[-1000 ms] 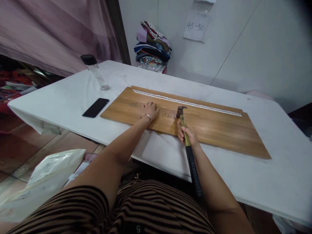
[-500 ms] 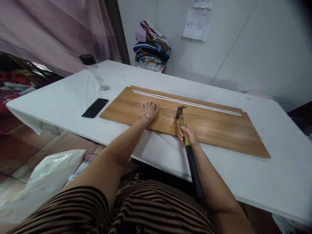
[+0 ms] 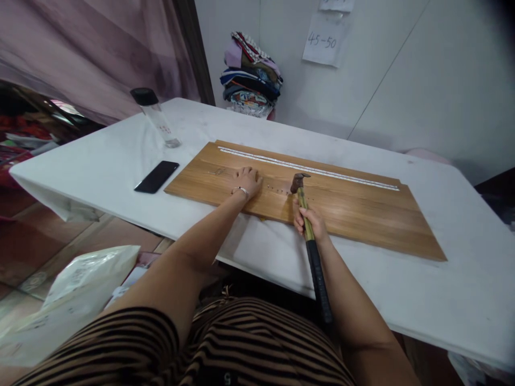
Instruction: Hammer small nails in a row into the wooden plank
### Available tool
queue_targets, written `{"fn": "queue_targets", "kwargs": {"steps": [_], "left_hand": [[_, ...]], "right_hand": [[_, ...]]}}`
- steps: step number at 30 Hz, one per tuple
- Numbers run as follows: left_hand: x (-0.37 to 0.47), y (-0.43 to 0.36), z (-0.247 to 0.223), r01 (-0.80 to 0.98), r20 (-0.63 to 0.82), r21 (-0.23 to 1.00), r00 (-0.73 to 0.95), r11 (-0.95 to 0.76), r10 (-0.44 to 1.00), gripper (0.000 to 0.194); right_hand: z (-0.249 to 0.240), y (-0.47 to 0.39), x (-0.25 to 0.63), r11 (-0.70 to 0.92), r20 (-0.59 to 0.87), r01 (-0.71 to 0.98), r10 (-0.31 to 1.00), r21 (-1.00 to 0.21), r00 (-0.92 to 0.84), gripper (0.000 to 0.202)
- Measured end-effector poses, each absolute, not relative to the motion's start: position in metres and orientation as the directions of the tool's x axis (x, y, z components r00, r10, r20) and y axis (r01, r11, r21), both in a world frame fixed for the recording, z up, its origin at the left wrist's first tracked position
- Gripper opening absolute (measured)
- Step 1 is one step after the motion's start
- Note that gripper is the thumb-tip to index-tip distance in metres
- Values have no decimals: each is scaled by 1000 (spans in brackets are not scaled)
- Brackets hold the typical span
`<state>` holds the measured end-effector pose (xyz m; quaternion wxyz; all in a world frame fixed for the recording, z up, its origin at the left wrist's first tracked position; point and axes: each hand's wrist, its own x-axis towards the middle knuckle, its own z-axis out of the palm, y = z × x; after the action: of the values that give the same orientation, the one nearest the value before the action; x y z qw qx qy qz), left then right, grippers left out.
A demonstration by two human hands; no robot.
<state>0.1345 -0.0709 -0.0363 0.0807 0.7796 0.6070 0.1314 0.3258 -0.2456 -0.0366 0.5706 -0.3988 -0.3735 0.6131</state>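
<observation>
My right hand (image 3: 310, 221) is wrapped round the yellow shaft of a claw hammer (image 3: 316, 262), whose black grip runs back toward me. The rusty hammer head is low over a brown wooden board (image 3: 374, 220), at the right end of a row of small nails (image 3: 277, 190) standing in the wood. My left hand (image 3: 248, 182) lies flat on the board left of that row, fingers spread, with a bracelet at the wrist. Farther left, a small pile of loose nails (image 3: 217, 172) rests on the board. Whether the hammer touches a nail cannot be made out.
Two white measuring strips (image 3: 309, 169) run along the board's far side. The board lies on a white table (image 3: 454, 300). Left of it are a black phone (image 3: 156, 177) and a clear bottle (image 3: 159, 120) with a black lid. Folded clothes (image 3: 251, 78) are stacked against the wall.
The hammer head has shifted very slightly, staying at the same end of the nail row. My left hand has not visibly moved.
</observation>
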Motion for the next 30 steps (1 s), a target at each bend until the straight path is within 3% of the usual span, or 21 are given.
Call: {"fn": "queue_targets", "kwargs": {"steps": [30], "left_hand": [[134,-71,-36,920,113,289,242,-265,964,42]], "right_hand": [[-40,-244,326,-86,-71,-412,996,-907,-51,47]]}}
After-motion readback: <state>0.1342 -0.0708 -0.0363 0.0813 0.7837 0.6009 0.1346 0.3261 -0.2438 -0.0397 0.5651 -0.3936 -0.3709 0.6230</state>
